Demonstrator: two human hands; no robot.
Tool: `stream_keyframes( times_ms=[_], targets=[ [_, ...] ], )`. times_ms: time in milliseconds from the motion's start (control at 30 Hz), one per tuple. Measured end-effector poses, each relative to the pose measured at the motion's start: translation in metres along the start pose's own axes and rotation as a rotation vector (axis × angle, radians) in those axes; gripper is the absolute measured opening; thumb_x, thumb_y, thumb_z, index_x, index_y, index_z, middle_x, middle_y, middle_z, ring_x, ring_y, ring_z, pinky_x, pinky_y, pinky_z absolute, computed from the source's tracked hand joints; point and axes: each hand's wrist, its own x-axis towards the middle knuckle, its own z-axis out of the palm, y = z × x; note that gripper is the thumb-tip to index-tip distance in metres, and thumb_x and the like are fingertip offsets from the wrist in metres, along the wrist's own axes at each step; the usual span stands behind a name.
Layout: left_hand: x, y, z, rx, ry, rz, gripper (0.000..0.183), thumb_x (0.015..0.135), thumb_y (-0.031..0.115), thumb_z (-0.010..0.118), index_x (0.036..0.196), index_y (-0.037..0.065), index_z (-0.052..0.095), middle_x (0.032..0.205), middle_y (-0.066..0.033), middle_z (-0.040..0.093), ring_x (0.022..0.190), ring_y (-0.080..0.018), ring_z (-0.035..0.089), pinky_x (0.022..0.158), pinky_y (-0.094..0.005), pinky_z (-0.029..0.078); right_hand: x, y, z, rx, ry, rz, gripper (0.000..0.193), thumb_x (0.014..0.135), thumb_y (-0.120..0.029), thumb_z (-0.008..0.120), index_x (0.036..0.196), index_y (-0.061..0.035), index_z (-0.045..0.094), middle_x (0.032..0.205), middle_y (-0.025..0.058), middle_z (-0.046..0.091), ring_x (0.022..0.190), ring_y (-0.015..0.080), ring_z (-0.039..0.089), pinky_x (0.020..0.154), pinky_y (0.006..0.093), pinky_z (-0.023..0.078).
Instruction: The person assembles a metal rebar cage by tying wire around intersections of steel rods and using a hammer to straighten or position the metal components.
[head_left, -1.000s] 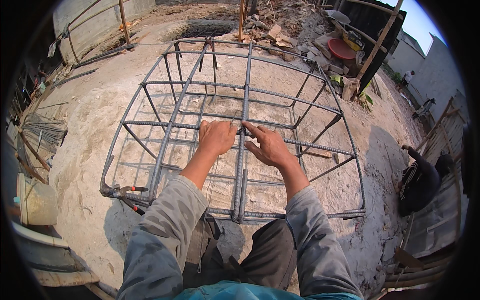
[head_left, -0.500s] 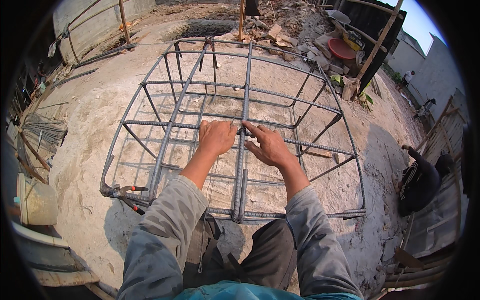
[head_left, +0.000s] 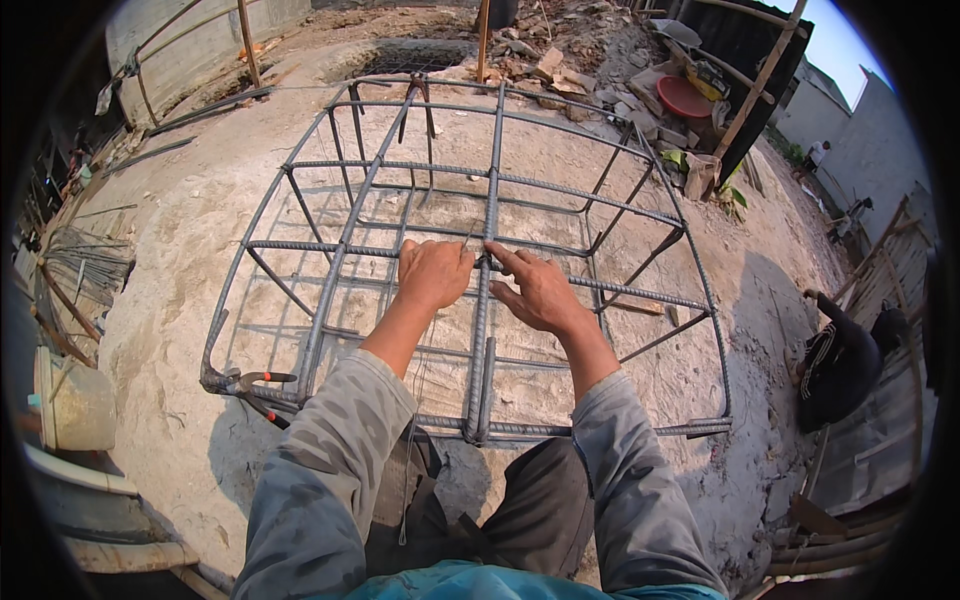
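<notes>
Rebar cage (head_left: 481, 310): centre, on sandy ground (head_left: 170, 310).
Left hand (head_left: 437, 273): curled near a middle bar crossing (head_left: 484, 263); grip hidden, cannot be told.
Right hand (head_left: 541, 296): just beside it, fingers spread, index finger at that crossing.
Orange-handled pincers (head_left: 268, 378): cage's near left corner.

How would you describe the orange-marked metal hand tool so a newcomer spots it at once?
Find the large box-shaped cage of grey ribbed steel bars filling the middle, then go to its near left corner. The dark metal hand tool with two orange-marked handles lies there, its handles spread. That bright orange sets it apart from the grey bars.
</notes>
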Motion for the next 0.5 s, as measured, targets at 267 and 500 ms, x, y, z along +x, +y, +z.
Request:
stream_keyframes(
  times_ms=[267, 500],
  targets=[
    [0.0014, -0.0012, 0.0006, 0.002, -0.006, -0.005, 0.039, 0.094, 0.033, 0.045, 0.088, 0.005, 0.072, 0.088, -0.0195, 0.071, 0.090, -0.0362, 0.066, 0.089, -0.0469, 0.039, 0.0005, -0.0001, 0.0002, 0.004, -0.006, 0.007, 0.064, 0.093, -0.033, 0.064, 0.151, -0.0206, 0.040, 0.106, 0.0147, 0.066, 0.100, 0.0343, 0.065, 0.089, 0.0508, 0.045],
    [0.0006, -0.0012, 0.0016, -0.004, -0.004, -0.002, 0.039, 0.094, 0.033, 0.045, 0.089, 0.005, 0.072, 0.088, -0.0192, 0.071, 0.090, -0.0360, 0.066, 0.089, -0.0467, 0.039, 0.0006, -0.0003, 0.0002, 0.008, -0.011, 0.016, 0.064, 0.092, -0.033, 0.064, 0.151, -0.0201, 0.041, 0.106, 0.0147, 0.067, 0.100, 0.0341, 0.065, 0.089, 0.0493, 0.046]
  ],
)
